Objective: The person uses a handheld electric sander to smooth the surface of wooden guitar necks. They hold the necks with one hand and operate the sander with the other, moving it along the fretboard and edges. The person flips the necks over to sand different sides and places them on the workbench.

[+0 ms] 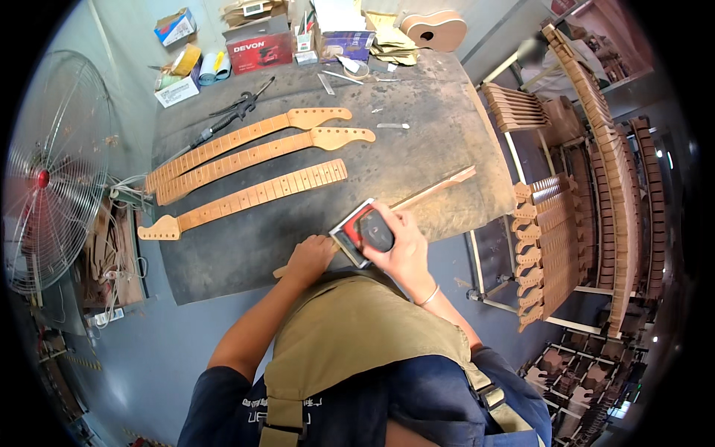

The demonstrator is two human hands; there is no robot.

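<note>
My right hand [408, 251] is wrapped over the top of a red and black electric sander [375, 229], which has a flat rectangular pad. Beneath it, slanting across the near edge of the dark bench [246, 261], runs a pale wooden guitar neck [438, 187]. The sander covers the neck's middle; whether the pad touches the wood cannot be made out. My left hand [310, 258] is closed around the neck's lower left part, close to my apron [342, 320]. A short end of the neck sticks out beyond that hand.
Three finished-looking guitar necks [261, 195] lie on the bench's left side. Behind them rests an air blow gun [242, 106]. Boxes [259, 52] and a guitar body [434, 30] stand along the back. A fan [56, 175] is at left, racks of necks [551, 246] at right.
</note>
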